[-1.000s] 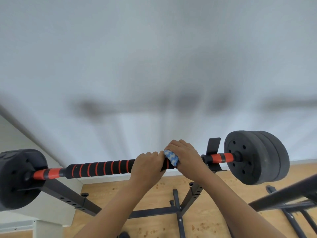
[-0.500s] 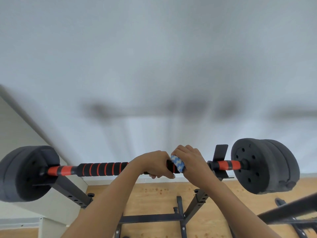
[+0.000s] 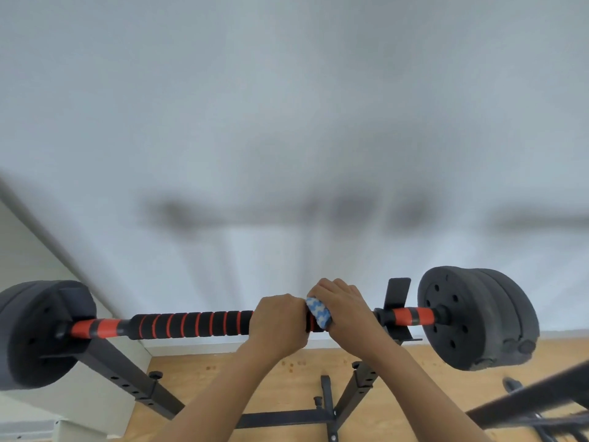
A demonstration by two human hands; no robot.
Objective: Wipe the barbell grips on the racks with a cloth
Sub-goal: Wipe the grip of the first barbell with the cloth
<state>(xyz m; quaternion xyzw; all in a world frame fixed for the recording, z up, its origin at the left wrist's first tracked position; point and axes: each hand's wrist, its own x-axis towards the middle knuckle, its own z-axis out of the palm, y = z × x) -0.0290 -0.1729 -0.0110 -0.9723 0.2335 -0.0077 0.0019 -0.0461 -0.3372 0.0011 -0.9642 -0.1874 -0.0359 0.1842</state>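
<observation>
Here, at a barbell (image 3: 191, 323) resting across a black rack (image 3: 127, 374), we wrap our left hand (image 3: 280, 323) bare around the ribbed black-and-orange grip, fingers curled over the bar. Our right hand (image 3: 347, 309), touching the left, closes its fingers around a blue-and-white cloth (image 3: 318, 312) pressed onto the same grip, toward the bar's right end. Only a small fold of the cloth shows between the hands; the rest is hidden under the palm.

We judge the main risk to be the bar rolling or sliding in its cradles if the wiping stroke pushes hard sideways, since the weight plates (image 3: 475, 317) hang outside the uprights and the left hand alone steadies it. The cloth could also bunch against the ridges and skip over the grooves, leaving the long stretch of grip to the left of our hands uncleaned.

No container of any kind shows here: only the wooden floor (image 3: 287, 397) below and the pale wall (image 3: 287, 122) behind.
</observation>
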